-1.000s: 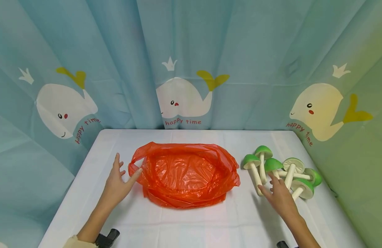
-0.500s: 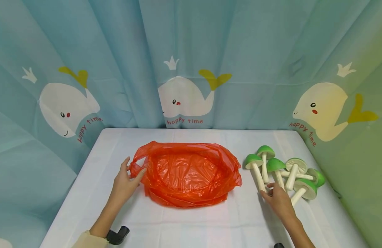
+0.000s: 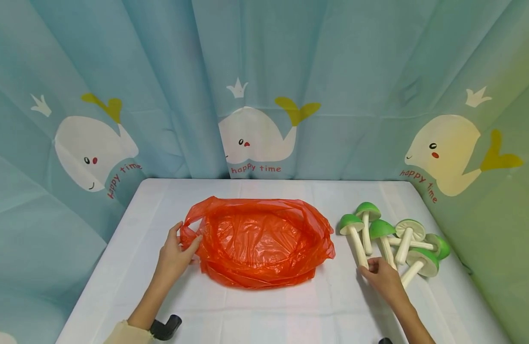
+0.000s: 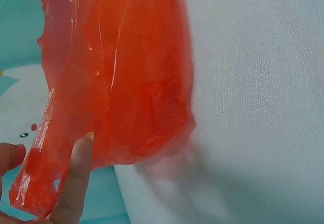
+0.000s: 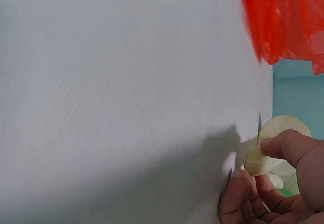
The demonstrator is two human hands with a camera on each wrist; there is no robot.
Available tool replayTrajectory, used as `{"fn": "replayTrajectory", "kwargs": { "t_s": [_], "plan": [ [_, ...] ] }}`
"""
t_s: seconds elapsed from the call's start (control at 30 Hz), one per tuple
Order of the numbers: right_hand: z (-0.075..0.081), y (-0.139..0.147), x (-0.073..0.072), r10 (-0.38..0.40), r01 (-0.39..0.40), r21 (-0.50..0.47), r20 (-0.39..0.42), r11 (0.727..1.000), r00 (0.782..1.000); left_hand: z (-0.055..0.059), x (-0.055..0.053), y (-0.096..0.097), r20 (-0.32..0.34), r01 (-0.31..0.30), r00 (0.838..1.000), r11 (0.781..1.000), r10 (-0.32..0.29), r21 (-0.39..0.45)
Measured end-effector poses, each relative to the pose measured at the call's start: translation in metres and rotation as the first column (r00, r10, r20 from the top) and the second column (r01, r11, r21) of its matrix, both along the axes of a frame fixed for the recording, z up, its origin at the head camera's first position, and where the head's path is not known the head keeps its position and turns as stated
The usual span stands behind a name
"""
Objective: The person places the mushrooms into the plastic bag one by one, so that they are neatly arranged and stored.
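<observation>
A red plastic bag (image 3: 258,239) lies with its mouth wide on the white table. My left hand (image 3: 172,260) holds the bag's left handle, thumb on the near side and fingers at the outer edge. In the left wrist view the handle part of the bag (image 4: 119,72) runs between thumb and fingers. On the right, my right hand (image 3: 385,279) pinches the lower stem of a green-capped toy mushroom (image 3: 357,246), whose cap points away from me. The stem's end (image 5: 255,161) shows between thumb and fingers in the right wrist view.
Several more green-capped mushrooms (image 3: 404,246) lie in a loose heap beside the held one, some stems overlapping. The white table (image 3: 264,313) ends at a blue curtain (image 3: 264,57) printed with whales. A black strap device (image 3: 166,327) sits at my left wrist.
My left hand has moved right onto the bag's handle. My right hand has drawn back toward me and closed on the leftmost mushroom's stem. Bag and mushrooms keep their places.
</observation>
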State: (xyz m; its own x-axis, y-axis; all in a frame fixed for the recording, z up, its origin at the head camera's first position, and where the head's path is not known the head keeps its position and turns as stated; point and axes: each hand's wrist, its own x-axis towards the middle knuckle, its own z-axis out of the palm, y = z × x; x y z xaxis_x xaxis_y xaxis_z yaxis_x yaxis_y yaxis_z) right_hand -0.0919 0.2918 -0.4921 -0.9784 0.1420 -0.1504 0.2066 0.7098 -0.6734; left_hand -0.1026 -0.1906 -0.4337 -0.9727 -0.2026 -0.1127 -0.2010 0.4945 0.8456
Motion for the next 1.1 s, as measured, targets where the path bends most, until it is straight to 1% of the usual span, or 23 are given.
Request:
{"fn": "replayTrajectory", "kwargs": {
  "t_s": [0.07,0.1,0.13,0.17,0.23,0.3,0.4,0.5,0.57,0.6,0.63,0.67,0.7,0.73,0.9,0.93,1.0,1.03,1.1],
  "plan": [
    [0.000,-0.001,0.000,-0.032,0.036,-0.107,0.036,0.994,0.999,0.000,0.000,0.000,-0.001,-0.005,1.000,1.000,0.005,0.005],
    [0.000,-0.002,0.000,-0.047,0.056,-0.174,0.055,0.983,0.997,0.000,-0.001,0.000,-0.003,-0.008,1.000,1.000,0.008,0.007],
    [0.001,-0.003,-0.001,-0.061,0.078,-0.245,0.073,0.966,0.995,0.000,-0.001,0.000,-0.007,-0.012,1.000,1.000,0.012,0.008],
    [0.001,-0.004,-0.001,-0.077,0.102,-0.317,0.092,0.943,0.993,0.000,-0.002,0.000,-0.011,-0.016,1.000,1.000,0.016,0.009],
    [0.001,-0.006,-0.002,-0.106,0.148,-0.424,0.122,0.894,0.987,0.000,-0.003,0.000,-0.019,-0.023,1.000,1.000,0.023,0.010],
    [0.001,-0.008,-0.002,-0.126,0.185,-0.522,0.146,0.833,0.981,0.000,-0.004,0.000,-0.025,-0.028,0.999,1.000,0.029,0.014],
    [0.002,-0.009,-0.001,-0.137,0.222,-0.637,0.180,0.739,0.974,0.000,-0.004,0.001,-0.026,-0.026,0.999,0.999,0.027,0.018],
    [0.003,-0.008,0.000,-0.150,0.267,-0.742,0.223,0.615,0.963,0.001,-0.005,0.001,-0.028,-0.019,0.999,1.000,0.020,0.012],
    [0.004,-0.008,0.000,-0.141,0.286,-0.794,0.250,0.537,0.958,0.002,-0.005,0.000,-0.033,-0.019,0.999,1.000,0.019,0.001],
    [0.005,-0.007,-0.001,-0.135,0.290,-0.813,0.257,0.504,0.957,0.003,-0.005,0.000,-0.035,-0.021,0.999,1.000,0.020,-0.005],
    [0.005,-0.007,-0.001,-0.131,0.288,-0.830,0.257,0.478,0.958,0.003,-0.005,-0.001,-0.036,-0.022,0.999,1.000,0.021,-0.010],
    [0.006,-0.007,-0.001,-0.125,0.280,-0.843,0.251,0.458,0.960,0.004,-0.006,-0.001,-0.038,-0.022,0.999,1.000,0.022,-0.012],
    [0.007,-0.007,-0.001,-0.120,0.267,-0.853,0.239,0.448,0.964,0.004,-0.006,-0.001,-0.038,-0.021,0.999,1.000,0.020,-0.014],
    [0.007,-0.008,-0.001,-0.113,0.247,-0.858,0.219,0.450,0.969,0.004,-0.006,-0.001,-0.037,-0.019,0.999,1.000,0.019,-0.014],
    [0.010,-0.014,0.001,-0.104,0.134,-0.865,0.095,0.483,0.990,0.005,-0.003,-0.002,-0.036,-0.011,0.999,1.000,0.010,-0.016],
    [0.011,-0.015,0.002,-0.098,0.113,-0.870,0.075,0.480,0.992,0.005,-0.003,-0.002,-0.036,-0.011,0.999,1.000,0.011,-0.017],
    [0.013,-0.018,0.005,-0.090,0.079,-0.892,0.043,0.445,0.995,0.006,-0.003,-0.001,-0.034,-0.014,0.999,1.000,0.014,-0.018],
    [0.013,-0.020,0.006,-0.076,0.049,-0.909,0.019,0.413,0.997,0.006,-0.003,-0.001,-0.035,-0.016,0.999,1.000,0.016,-0.018],
    [0.014,-0.026,0.009,-0.041,-0.004,-0.942,-0.019,0.335,0.999,0.006,-0.003,-0.002,-0.036,-0.020,0.999,1.000,0.019,-0.019]
  ]
}}
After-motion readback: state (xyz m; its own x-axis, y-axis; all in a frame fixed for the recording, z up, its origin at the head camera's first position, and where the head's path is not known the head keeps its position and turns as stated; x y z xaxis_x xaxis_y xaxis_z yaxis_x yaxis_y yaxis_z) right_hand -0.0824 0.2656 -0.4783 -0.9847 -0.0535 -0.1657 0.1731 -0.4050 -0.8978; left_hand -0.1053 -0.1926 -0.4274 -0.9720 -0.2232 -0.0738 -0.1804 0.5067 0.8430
